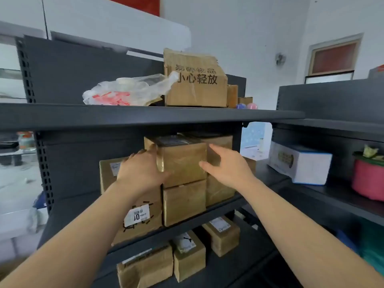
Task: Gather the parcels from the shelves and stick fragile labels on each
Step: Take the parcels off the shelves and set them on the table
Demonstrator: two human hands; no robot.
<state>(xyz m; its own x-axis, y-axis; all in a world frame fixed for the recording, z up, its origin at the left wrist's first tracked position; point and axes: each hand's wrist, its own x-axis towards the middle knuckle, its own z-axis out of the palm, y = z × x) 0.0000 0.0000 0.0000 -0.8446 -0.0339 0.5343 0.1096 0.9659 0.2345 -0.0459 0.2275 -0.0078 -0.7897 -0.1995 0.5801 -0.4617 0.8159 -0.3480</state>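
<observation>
A taped brown parcel (182, 163) sits on top of another brown parcel (184, 202) on the middle shelf (218, 206). My left hand (141, 171) grips its left edge, thumb on the front face and fingers round the side. My right hand (226, 167) reaches along its right side with straight fingers, and the thumb touches the front face. A larger labelled parcel (141, 217) stands to the left, partly hidden by my left arm. Three more parcels (189, 254) lie on the shelf below.
The top shelf (145, 117) overhangs the stack closely and holds a printed cardboard box (197, 86) and a plastic bag (124, 90). A neighbouring rack on the right carries a white box (301, 163) and a pink container (367, 181).
</observation>
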